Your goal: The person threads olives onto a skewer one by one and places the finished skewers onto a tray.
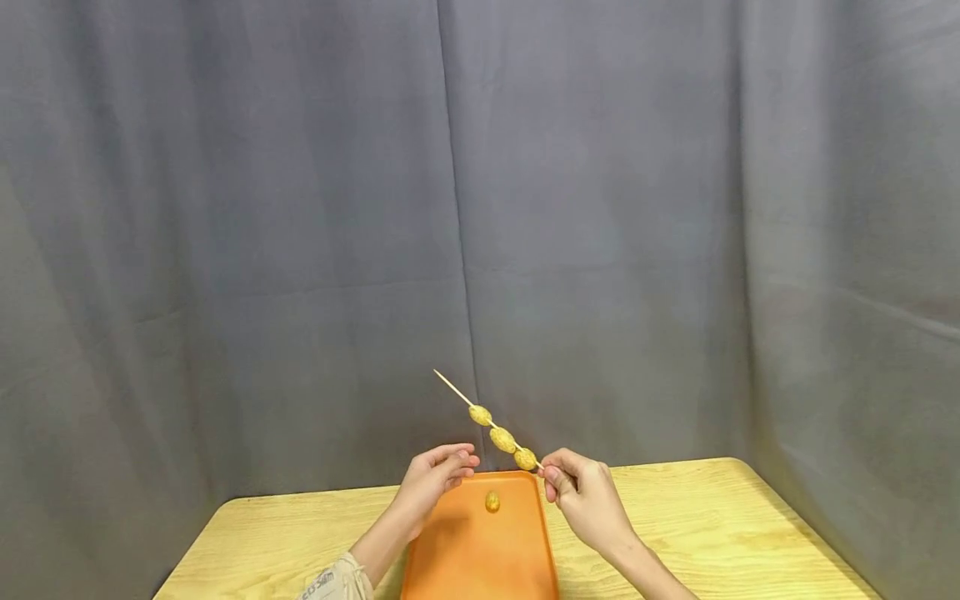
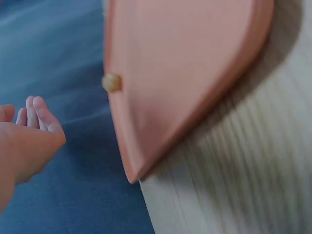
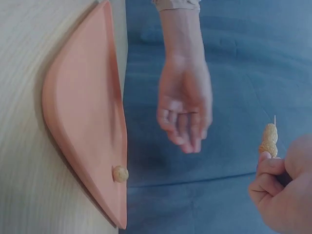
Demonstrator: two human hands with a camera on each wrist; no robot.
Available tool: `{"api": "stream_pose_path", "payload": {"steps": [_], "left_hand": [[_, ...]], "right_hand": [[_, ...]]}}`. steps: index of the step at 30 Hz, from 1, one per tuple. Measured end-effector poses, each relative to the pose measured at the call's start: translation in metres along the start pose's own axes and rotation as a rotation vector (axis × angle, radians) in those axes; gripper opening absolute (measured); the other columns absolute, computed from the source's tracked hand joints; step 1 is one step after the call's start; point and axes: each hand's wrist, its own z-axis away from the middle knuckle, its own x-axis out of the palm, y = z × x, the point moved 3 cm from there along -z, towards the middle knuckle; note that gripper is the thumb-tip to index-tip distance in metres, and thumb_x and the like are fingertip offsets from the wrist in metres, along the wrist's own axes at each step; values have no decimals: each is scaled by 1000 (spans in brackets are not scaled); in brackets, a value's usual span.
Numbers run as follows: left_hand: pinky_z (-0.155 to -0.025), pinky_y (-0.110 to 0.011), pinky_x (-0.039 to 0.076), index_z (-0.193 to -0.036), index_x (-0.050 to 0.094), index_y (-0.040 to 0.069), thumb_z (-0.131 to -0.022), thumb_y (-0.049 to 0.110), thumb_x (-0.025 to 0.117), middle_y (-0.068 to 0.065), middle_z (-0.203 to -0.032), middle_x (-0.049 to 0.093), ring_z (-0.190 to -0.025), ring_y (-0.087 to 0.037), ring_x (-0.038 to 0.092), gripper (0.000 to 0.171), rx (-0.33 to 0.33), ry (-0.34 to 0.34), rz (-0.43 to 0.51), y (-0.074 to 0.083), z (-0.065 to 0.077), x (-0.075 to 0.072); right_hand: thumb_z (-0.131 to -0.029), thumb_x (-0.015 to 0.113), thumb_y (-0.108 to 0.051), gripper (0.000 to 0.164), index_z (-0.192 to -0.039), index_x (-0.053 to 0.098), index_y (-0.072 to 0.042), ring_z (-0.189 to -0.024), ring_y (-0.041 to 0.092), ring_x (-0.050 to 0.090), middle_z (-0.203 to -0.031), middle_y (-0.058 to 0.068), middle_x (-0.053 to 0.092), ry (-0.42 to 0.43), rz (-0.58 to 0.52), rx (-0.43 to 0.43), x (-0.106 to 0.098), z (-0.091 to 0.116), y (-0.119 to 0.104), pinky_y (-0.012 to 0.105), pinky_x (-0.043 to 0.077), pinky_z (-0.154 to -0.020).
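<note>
My right hand (image 1: 590, 497) pinches the lower end of a thin wooden skewer (image 1: 453, 387) between thumb and fingers. Threaded on it are three yellow, speckled, egg-shaped pieces (image 1: 502, 439), like small potatoes. The skewer slants up to the left, its pointed tip bare. To the left, my left hand (image 1: 430, 483) hovers over the tray's side with loosely bent fingers and nothing in them; the right wrist view shows its palm. Another such piece (image 1: 492, 502) lies by itself near the far end of an orange tray (image 1: 480, 554).
The tray sits on a light wood-grain table (image 1: 690, 517). Behind and at both sides hangs a grey curtain (image 1: 337, 250), close to the table's far edge.
</note>
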Motion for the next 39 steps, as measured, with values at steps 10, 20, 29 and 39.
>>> {"api": "stream_pose_path", "payload": {"steps": [10, 20, 29, 39], "left_hand": [[-62, -35, 57, -101, 71, 1, -87, 12, 66, -18, -90, 72, -77, -30, 70, 19, -14, 14, -469, -22, -24, 19], [-43, -18, 43, -74, 71, 5, -83, 21, 72, -5, -59, 66, -54, -21, 67, 18, -60, 57, -661, -34, -30, 40], [-46, -21, 47, -72, 73, 3, -79, 14, 75, -4, -63, 68, -49, -9, 56, 13, -68, 42, -621, -34, -24, 65], [-52, -29, 54, -81, 70, 5, -77, 13, 77, -1, -69, 67, -56, -16, 63, 12, -104, -2, -465, -32, -18, 57]], "right_hand": [[-94, 57, -8, 12, -85, 66, -12, -52, 7, 50, -64, 1, 60, 90, 10, 47, -31, -9, 11, 20, 41, -45], [-95, 57, -9, 12, -86, 66, -10, -53, 7, 52, -65, 3, 62, 116, 31, 64, -45, -8, 11, 20, 43, -47], [-95, 57, -10, 13, -85, 66, -11, -53, 6, 52, -65, 4, 62, 112, 43, 78, -50, -2, 13, 20, 43, -46], [-96, 56, -9, 14, -86, 65, -9, -53, 8, 52, -66, 6, 61, 82, 12, 118, -45, 1, 17, 20, 41, -45]]}}
